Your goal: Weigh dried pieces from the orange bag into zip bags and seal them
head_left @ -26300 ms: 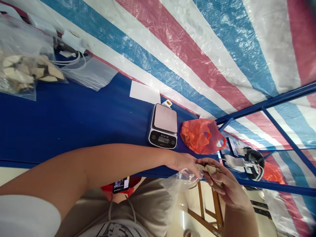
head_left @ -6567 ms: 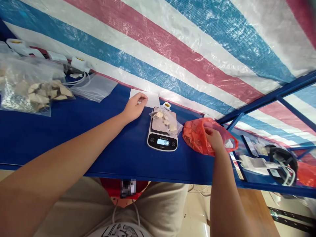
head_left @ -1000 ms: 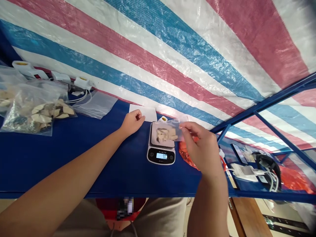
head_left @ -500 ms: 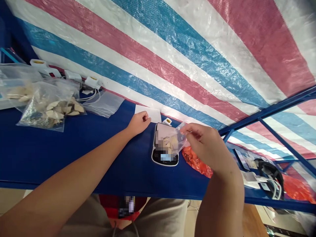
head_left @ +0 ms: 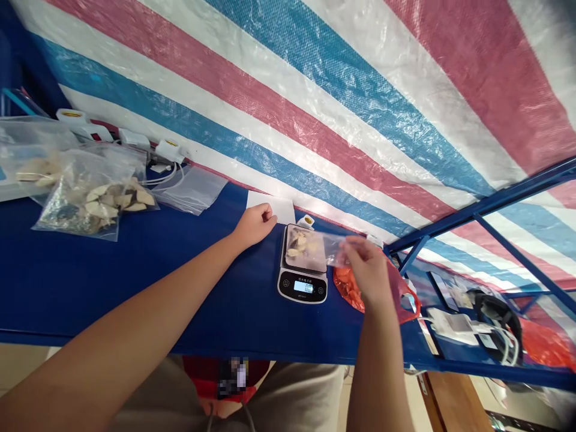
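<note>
Clear bag (head_left: 320,247), cream pieces (head_left: 299,241) bunched inside, right hand (head_left: 365,264) pinching end.

The person wears plain beige trousers (head_left: 308,390), in deeper shadow over the left thigh, with two thin greyish drawstring ends (head_left: 247,414) at the front. Both forearms (head_left: 148,327) are bare.

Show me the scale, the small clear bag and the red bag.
Scale (head_left: 303,280), head view: front panel.
Small clear bag (head_left: 332,248), head view: bare right end.
Red bag (head_left: 348,288), head view: left side.
</note>
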The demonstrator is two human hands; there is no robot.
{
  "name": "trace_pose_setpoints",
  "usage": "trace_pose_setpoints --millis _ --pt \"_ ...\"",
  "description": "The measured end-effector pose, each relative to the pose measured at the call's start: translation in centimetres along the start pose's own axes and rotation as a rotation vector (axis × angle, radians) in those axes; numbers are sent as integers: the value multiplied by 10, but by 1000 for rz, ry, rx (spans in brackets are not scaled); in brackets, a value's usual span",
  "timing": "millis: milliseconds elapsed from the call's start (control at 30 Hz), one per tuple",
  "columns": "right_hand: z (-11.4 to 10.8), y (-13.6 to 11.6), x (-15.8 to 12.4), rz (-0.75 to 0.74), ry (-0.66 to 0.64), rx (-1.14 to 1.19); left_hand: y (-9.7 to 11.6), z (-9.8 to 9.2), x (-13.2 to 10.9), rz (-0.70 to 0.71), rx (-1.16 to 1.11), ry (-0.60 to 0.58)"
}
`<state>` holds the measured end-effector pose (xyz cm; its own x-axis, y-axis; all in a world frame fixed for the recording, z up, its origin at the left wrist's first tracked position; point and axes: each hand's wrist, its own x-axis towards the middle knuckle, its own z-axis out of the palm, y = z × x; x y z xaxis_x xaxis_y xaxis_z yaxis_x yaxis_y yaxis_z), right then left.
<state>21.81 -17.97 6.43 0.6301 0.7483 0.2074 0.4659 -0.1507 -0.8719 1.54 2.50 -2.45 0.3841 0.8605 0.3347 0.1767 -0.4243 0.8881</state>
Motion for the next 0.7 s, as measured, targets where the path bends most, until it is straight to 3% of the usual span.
trace_pose_setpoints --millis 133,233,333,533,600,700 --pt "6 73 -53 162 283 108 -1 0 1 0 8 5" --pt "6 96 -90 183 339 79 -1 1 2 -3 -5 31" --pt "5 99 -101 172 285 23 -2 3 1 -1 -30 51" --pt "9 98 -84 172 234 -108 -12 7 4 -7 -11 50" --pt "9 95 -83 145 216 -111 -5 5 4 -24 -7 65" --pt "-1 84 -106 70 219 -61 26 -11 -16 -30 0 112"
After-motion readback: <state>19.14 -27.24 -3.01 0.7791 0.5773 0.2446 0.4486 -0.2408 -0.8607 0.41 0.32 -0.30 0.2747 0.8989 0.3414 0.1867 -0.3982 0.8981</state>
